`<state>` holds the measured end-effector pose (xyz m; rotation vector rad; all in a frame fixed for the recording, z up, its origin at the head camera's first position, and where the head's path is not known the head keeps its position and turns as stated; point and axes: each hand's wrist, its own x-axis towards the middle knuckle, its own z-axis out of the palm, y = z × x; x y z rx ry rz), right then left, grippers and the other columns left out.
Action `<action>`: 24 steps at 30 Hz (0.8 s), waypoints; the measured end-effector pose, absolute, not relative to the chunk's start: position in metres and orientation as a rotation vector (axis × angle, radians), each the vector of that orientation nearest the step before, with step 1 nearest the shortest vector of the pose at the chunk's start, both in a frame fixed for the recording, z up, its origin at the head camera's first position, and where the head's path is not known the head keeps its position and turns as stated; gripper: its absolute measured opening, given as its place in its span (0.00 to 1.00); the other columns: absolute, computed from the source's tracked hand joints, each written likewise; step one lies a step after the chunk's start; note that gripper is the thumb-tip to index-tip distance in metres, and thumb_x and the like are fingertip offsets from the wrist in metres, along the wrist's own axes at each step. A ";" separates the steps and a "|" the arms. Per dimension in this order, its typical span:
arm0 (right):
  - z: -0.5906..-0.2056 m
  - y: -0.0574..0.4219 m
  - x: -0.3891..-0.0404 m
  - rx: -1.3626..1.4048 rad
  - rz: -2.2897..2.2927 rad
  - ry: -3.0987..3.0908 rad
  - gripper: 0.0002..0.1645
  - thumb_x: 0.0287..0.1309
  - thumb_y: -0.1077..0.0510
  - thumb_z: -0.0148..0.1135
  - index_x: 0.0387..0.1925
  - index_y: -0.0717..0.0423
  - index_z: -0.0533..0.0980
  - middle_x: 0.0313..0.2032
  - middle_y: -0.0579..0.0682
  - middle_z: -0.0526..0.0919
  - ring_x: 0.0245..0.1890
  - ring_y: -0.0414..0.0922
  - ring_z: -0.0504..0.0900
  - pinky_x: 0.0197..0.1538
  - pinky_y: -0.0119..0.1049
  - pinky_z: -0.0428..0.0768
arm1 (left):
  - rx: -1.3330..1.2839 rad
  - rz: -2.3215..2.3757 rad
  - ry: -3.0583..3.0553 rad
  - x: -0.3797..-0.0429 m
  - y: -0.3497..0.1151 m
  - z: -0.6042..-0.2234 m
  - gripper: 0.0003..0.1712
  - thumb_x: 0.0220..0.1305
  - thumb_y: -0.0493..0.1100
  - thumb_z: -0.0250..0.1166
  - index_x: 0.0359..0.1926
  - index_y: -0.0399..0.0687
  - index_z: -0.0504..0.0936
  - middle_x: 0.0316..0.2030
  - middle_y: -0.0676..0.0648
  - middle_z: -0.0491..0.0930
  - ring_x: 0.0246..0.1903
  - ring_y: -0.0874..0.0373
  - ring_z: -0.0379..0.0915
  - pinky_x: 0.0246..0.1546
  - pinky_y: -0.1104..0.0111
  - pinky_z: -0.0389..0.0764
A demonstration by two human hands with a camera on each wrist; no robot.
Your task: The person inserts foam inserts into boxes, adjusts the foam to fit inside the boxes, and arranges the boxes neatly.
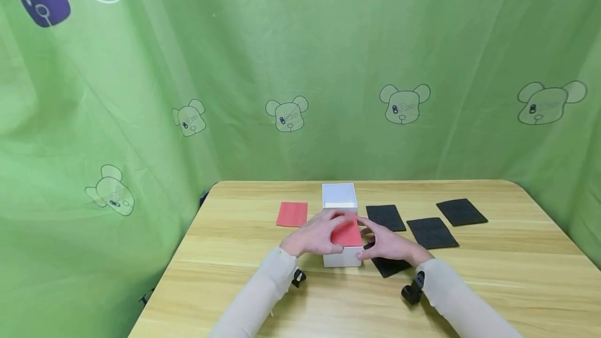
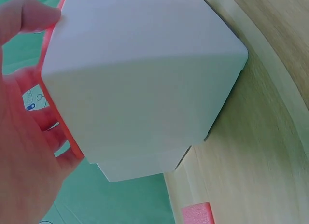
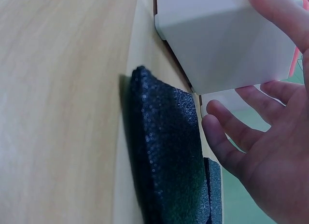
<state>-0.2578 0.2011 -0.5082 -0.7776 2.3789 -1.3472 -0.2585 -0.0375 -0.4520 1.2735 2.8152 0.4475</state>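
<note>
A red foam sheet (image 1: 348,232) lies across the top of a white box (image 1: 342,257), its edge standing out past the rim. My left hand (image 1: 317,233) spans the sheet, with the thumb at its near edge and the fingers bent over toward its far side. From the right, my right hand (image 1: 389,242) holds the white box around its side; the thumb is on the front corner and the first fingers touch the far part. In the right wrist view its other fingers (image 3: 231,125) hang bent beside the box wall. What is inside the box is hidden.
Behind stands a second white box part (image 1: 339,192), open upward. Another red foam sheet (image 1: 292,214) lies to the left. Several black foam sheets lie on the right, one (image 1: 389,266) partly under my right hand. The wooden table (image 1: 225,254) meets a green curtain (image 1: 328,145) at the back.
</note>
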 end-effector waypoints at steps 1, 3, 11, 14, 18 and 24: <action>-0.508 0.201 -0.258 -0.778 -1.345 2.381 0.58 0.46 0.51 0.74 0.72 0.53 0.49 0.64 0.59 0.63 0.59 0.59 0.66 0.59 0.54 0.70 | 1.276 0.445 2.816 -0.259 -0.037 -0.452 0.41 0.53 0.50 0.65 0.69 0.62 0.63 0.67 0.52 0.59 0.64 0.59 0.54 0.61 0.62 0.64; -0.508 0.201 -0.258 -0.779 -1.338 2.385 0.58 0.46 0.51 0.74 0.72 0.53 0.49 0.63 0.59 0.63 0.59 0.59 0.66 0.59 0.54 0.70 | 1.273 0.440 2.816 -0.259 -0.037 -0.453 0.39 0.53 0.51 0.65 0.68 0.62 0.64 0.66 0.52 0.59 0.64 0.59 0.54 0.61 0.62 0.64; -0.508 0.201 -0.259 -0.756 -1.330 2.394 0.59 0.46 0.49 0.74 0.73 0.53 0.48 0.64 0.58 0.62 0.60 0.58 0.66 0.58 0.54 0.70 | 1.248 0.457 2.803 -0.261 -0.037 -0.455 0.36 0.54 0.51 0.65 0.66 0.64 0.66 0.67 0.54 0.58 0.64 0.59 0.53 0.61 0.61 0.65; -0.508 0.200 -0.259 -0.731 -1.332 2.392 0.59 0.46 0.49 0.74 0.72 0.52 0.48 0.64 0.58 0.62 0.59 0.58 0.66 0.57 0.52 0.72 | 1.241 0.475 2.798 -0.262 -0.037 -0.456 0.37 0.54 0.52 0.65 0.67 0.67 0.65 0.66 0.54 0.59 0.64 0.60 0.53 0.60 0.60 0.65; -0.507 0.200 -0.258 -0.706 -1.321 2.403 0.59 0.45 0.49 0.75 0.72 0.52 0.49 0.64 0.58 0.63 0.59 0.58 0.66 0.55 0.51 0.74 | 1.234 0.470 2.797 -0.263 -0.037 -0.457 0.37 0.55 0.53 0.64 0.67 0.68 0.64 0.65 0.55 0.59 0.64 0.59 0.52 0.61 0.59 0.65; -0.508 0.201 -0.258 -0.693 -1.303 2.409 0.60 0.45 0.47 0.74 0.72 0.55 0.48 0.63 0.59 0.63 0.58 0.58 0.67 0.53 0.48 0.76 | 1.251 0.395 2.807 -0.262 -0.036 -0.458 0.34 0.57 0.54 0.62 0.66 0.63 0.67 0.66 0.56 0.59 0.65 0.58 0.52 0.61 0.59 0.64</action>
